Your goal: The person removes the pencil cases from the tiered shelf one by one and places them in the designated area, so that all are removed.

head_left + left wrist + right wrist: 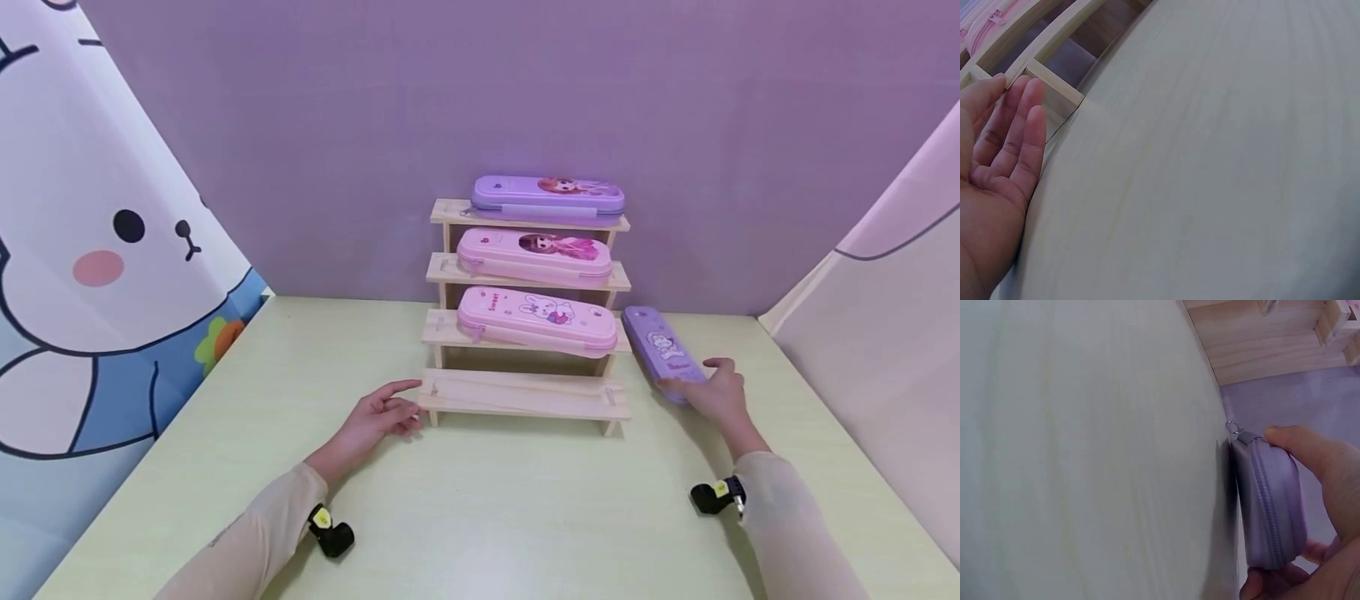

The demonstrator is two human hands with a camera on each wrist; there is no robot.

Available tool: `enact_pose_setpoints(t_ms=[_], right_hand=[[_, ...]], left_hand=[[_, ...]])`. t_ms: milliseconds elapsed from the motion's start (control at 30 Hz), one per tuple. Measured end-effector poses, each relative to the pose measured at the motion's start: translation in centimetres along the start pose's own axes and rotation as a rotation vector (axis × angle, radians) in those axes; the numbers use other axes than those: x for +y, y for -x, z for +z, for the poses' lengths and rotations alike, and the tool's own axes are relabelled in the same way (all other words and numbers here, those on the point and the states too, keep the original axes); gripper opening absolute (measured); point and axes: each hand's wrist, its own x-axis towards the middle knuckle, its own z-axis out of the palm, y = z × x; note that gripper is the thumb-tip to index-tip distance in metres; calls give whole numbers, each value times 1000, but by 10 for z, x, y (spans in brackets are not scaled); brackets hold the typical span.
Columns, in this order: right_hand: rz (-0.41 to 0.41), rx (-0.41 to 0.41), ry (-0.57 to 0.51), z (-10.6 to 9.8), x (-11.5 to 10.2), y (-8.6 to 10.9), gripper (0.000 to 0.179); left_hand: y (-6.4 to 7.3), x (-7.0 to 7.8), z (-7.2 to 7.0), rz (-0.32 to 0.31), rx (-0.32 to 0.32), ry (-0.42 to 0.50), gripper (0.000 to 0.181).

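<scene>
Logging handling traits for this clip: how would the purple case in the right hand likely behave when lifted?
The purple case is probably stiff, given its crisp, unsagging shape. Being long, low and flat-topped, it seems unlikely to roll.

"What is worn here?"

"A pale beige left sleeve (262, 510) and a matching right sleeve (791, 521) are worn long, while the left hand (372, 425) and right hand (718, 396) are left bare."

"Is any marking seen?"

"A faint dark mark (219, 537) is shown on the left sleeve, too small to be made out."

"And what else is worn?"

"A black left camera (336, 540) and a black right camera (707, 498), both small and blunt-ended. A yellow patch (322, 517) is borne by the left one, and another yellow patch (722, 488) by the right, where a shiny metallic piece (740, 503) is also seen."
</scene>
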Motion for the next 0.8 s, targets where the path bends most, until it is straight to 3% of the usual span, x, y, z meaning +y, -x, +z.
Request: enact_pose_setpoints(t_ms=[167, 400, 800], right_hand=[[-62, -97, 93, 2, -1, 0, 113], [-115, -164, 166, 7, -8, 0, 116], [-126, -206, 219, 8, -13, 2, 119]], left_hand=[[1, 1, 1, -3, 0, 1, 52], [1, 1, 0, -7, 11, -8, 51], [1, 0, 0, 4, 9, 12, 52]])
